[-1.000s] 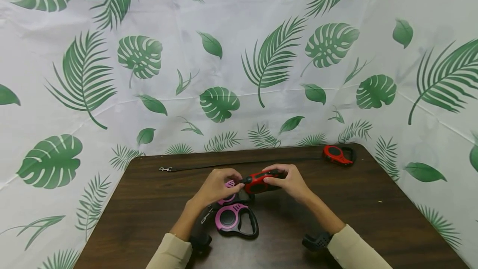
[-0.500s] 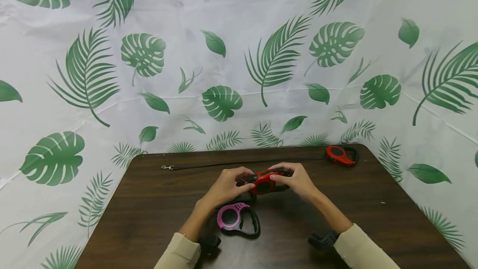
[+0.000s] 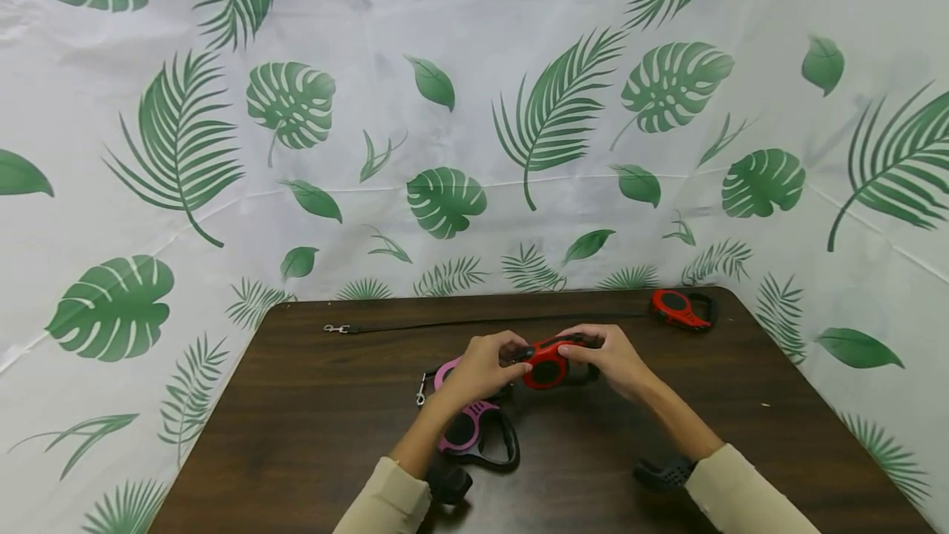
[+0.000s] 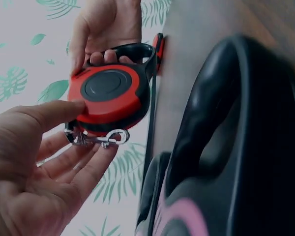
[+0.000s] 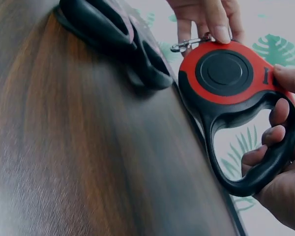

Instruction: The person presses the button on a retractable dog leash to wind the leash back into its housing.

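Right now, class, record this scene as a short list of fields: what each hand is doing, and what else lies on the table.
Left hand: pinches the metal clip at the nose of the red leash
Right hand: fingers curled through the red leash's black handle
Near the hands: two pink leashes on the table
Far right corner: second red leash, its black cord pulled out leftward
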A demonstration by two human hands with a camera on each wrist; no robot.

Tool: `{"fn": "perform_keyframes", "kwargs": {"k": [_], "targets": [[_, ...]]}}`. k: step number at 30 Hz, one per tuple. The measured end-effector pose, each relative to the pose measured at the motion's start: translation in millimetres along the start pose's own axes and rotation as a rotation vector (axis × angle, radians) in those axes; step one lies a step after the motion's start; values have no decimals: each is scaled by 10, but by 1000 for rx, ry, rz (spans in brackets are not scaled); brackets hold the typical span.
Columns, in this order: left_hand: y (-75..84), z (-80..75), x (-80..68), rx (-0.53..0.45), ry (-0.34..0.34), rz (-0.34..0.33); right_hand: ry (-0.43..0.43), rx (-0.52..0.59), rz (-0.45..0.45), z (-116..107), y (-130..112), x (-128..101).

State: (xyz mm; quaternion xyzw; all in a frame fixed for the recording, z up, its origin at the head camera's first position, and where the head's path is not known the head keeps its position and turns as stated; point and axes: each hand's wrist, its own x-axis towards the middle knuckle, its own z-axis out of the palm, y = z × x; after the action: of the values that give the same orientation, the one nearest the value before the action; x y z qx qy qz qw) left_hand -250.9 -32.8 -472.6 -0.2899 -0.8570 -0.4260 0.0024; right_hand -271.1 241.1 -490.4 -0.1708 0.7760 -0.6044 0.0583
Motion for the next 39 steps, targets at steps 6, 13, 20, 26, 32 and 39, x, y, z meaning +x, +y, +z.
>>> {"fn": "perform_keyframes", "kwargs": {"k": [6, 13, 20, 26, 32, 39], "targets": [[27, 150, 83, -5, 7, -54, 19, 34, 59, -97, 119, -18], [58, 262, 190, -25, -10, -118, 53, 106, 141, -189, 262, -6], [24, 331, 245, -2, -18, -177, 19, 124, 178, -208, 307, 7], [22, 366, 277, 49, -10, -182, 28, 64, 213, -182, 307, 38], [15, 385, 307, 96, -23, -199, 12, -115, 211, -169, 329, 49], [18, 421, 315, 184, -52, -233, 7, -273, 131, -166, 371, 66]]}}
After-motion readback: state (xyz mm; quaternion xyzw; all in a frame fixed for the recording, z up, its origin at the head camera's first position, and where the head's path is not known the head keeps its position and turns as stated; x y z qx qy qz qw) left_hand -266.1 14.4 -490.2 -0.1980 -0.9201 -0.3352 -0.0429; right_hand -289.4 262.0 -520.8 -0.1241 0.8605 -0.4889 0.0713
